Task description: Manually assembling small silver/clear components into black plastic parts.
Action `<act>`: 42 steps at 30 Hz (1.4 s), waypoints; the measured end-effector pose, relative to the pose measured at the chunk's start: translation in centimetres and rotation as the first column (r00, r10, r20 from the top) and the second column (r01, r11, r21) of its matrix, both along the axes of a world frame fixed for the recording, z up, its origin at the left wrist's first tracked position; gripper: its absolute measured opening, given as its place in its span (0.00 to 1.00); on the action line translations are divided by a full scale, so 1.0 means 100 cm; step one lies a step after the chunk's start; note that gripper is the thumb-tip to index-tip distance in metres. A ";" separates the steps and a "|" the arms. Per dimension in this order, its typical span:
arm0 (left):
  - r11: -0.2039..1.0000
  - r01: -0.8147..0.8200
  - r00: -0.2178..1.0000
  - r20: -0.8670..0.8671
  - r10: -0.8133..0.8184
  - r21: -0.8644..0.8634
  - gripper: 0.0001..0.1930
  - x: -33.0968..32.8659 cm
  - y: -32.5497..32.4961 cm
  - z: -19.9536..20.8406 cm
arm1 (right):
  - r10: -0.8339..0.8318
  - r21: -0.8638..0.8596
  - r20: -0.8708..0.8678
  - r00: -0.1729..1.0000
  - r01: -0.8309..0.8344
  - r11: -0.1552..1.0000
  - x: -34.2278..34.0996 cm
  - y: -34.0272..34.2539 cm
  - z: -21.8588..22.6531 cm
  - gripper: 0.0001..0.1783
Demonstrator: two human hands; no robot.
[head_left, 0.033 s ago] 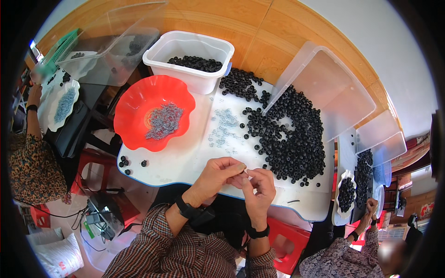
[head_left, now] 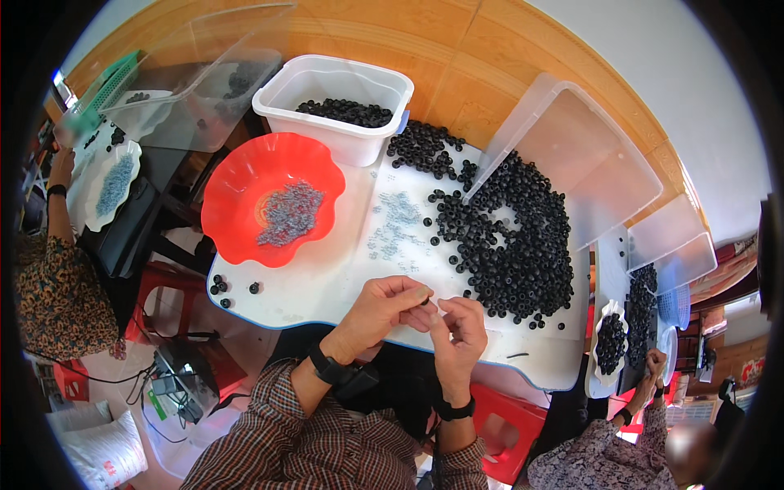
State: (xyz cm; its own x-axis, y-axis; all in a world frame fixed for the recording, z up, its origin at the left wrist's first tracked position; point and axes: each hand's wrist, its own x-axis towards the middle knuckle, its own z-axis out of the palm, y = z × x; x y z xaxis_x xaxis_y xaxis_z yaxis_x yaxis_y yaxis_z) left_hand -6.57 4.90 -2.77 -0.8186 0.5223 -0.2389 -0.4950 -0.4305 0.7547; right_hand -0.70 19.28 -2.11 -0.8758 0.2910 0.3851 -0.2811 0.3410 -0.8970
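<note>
- Your left hand (head_left: 371, 317) pinches a small dark piece (head_left: 425, 301) between thumb and finger, above the worktop's near edge.
- Your right hand (head_left: 459, 333) is just beside it, fingers curled and thumb toward the forefinger; whether it grasps anything tiny, you cannot tell from this view.
- Ahead of your hands, pale see-through bits (head_left: 396, 216) lie scattered on the white worktop (head_left: 306, 292).
- To the right, a broad heap of black ring-shaped pieces (head_left: 523, 265) spreads out from a clear bin (head_left: 576, 155) tipped on its side.
- To the left, a red wavy-rimmed bowl (head_left: 229, 192) holds a mound of small greyish pieces (head_left: 290, 214).
- Behind it, a white tub (head_left: 339, 143) contains more black pieces (head_left: 347, 112).
- Near the left edge, a few black pieces (head_left: 222, 287) sit apart from the heap.
- As a judgement, much handling remains: the loose heap is large and one piece seems in hand. Whether the pieces in the tub are finished is unclear.
</note>
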 end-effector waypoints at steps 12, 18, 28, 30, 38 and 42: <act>0.925 0.002 0.993 0.106 -0.046 0.379 0.12 -0.008 -0.011 -0.022 | -0.038 -0.263 0.127 0.991 0.071 0.962 -0.008 0.007 -0.014 0.04; 0.925 -0.006 0.994 0.103 -0.036 0.380 0.12 -0.006 -0.010 -0.021 | -0.041 -0.238 0.120 0.992 0.068 0.969 -0.008 0.006 -0.018 0.02; 0.913 -0.055 0.986 0.167 -0.015 0.405 0.11 -0.005 -0.011 -0.019 | -0.054 -0.191 0.116 0.992 0.076 0.979 -0.007 0.004 -0.020 0.01; 0.910 -0.046 0.987 0.160 -0.023 0.413 0.11 -0.005 -0.011 -0.017 | -0.062 -0.162 0.108 0.992 0.079 0.984 -0.007 0.004 -0.019 0.01; 0.875 -0.086 0.980 0.199 -0.011 0.476 0.14 0.000 -0.013 -0.012 | -0.066 -0.151 0.097 0.993 0.080 0.985 -0.007 0.004 -0.023 0.01; 0.830 -0.068 0.983 0.179 -0.039 0.554 0.16 0.000 -0.015 -0.011 | -0.068 -0.149 0.089 0.994 0.080 0.986 -0.006 0.002 -0.023 0.01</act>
State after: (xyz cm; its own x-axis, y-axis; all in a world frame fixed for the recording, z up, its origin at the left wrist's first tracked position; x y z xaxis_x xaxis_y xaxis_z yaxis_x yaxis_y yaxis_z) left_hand -6.59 3.42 -3.85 -0.7995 0.5984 -0.0513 -0.5857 -0.7579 0.2872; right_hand -1.34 19.52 -4.42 -0.8769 0.4058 0.2577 -0.1819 0.2161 -0.9593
